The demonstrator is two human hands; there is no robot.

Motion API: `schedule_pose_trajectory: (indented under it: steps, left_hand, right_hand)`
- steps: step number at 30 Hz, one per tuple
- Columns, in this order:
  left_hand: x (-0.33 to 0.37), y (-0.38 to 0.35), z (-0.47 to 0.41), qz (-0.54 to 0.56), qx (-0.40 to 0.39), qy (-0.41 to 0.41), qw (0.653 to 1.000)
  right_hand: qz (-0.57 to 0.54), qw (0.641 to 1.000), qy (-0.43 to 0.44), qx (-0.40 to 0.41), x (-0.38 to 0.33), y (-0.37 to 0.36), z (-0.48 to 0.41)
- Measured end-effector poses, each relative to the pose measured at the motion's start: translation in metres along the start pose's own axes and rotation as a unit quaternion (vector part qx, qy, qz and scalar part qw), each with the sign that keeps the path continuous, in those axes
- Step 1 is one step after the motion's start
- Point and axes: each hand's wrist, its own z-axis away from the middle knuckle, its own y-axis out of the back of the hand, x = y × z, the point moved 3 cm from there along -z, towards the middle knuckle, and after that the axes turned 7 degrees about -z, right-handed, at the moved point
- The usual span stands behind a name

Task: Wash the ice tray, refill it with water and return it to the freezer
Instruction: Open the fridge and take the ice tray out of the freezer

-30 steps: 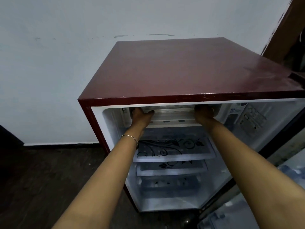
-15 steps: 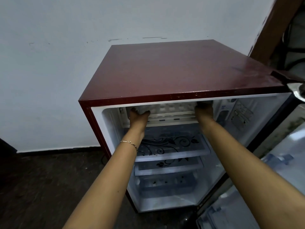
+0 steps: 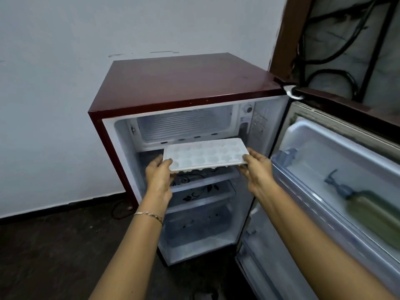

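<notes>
In the head view, the ice tray [image 3: 205, 154] is held roughly level in front of the open fridge [image 3: 184, 79], just outside and below the mouth of the freezer compartment [image 3: 184, 124]. Its left end is pinched by the left hand [image 3: 159, 180] and its right end by the right hand [image 3: 258, 172], each thumb laid on the rim and the other fingers [image 3: 156, 160] curled round the end edge. Whether the cells hold ice cannot be told. The step in hand is judged to be the fetching of the tray; washing, refilling and return are not yet done. Next, a sink is called for, and none is seen here. The fridge is stood on a dark floor [image 3: 54, 256] against a pale wall [image 3: 65, 83]. Patterned shelves [image 3: 201, 182] are seen inside, and a bottle [image 3: 372, 215] is laid in the open door [image 3: 303, 135].
</notes>
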Motion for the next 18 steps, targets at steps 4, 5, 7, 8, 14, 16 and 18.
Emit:
schedule_pose_trajectory:
  steps: [4, 5, 7, 8, 14, 16, 18]
  left_hand:
    - [-0.032, 0.014, 0.066, 0.035, -0.018, 0.033, 0.999]
    - [-0.04, 0.017, 0.083, 0.035, -0.023, 0.041, 0.998]
    - [-0.058, 0.023, 0.113, 0.025, -0.023, 0.054, 0.998]
    - [-0.067, 0.026, 0.129, 0.021, -0.025, 0.059, 0.998]
    - [-0.104, 0.04, 0.211, -0.011, -0.087, 0.061, 0.994]
    - [-0.114, 0.042, 0.233, -0.02, -0.111, 0.068, 0.991]
    - [-0.122, 0.04, 0.253, -0.027, -0.133, 0.079, 0.988]
  right_hand:
    - [-0.035, 0.999, -0.001, 0.001, -0.007, 0.047, 0.068]
    - [-0.041, 0.999, -0.003, 0.003, -0.006, 0.061, 0.085]
    - [-0.052, 0.999, -0.008, 0.009, -0.002, 0.087, 0.115]
    - [-0.056, 0.998, -0.011, 0.016, 0.0, 0.101, 0.131]
    - [-0.085, 0.994, -0.003, 0.07, 0.008, 0.18, 0.218]
    - [-0.093, 0.992, 0.006, 0.086, 0.011, 0.204, 0.246]
    - [-0.094, 0.99, 0.013, 0.101, 0.012, 0.225, 0.269]
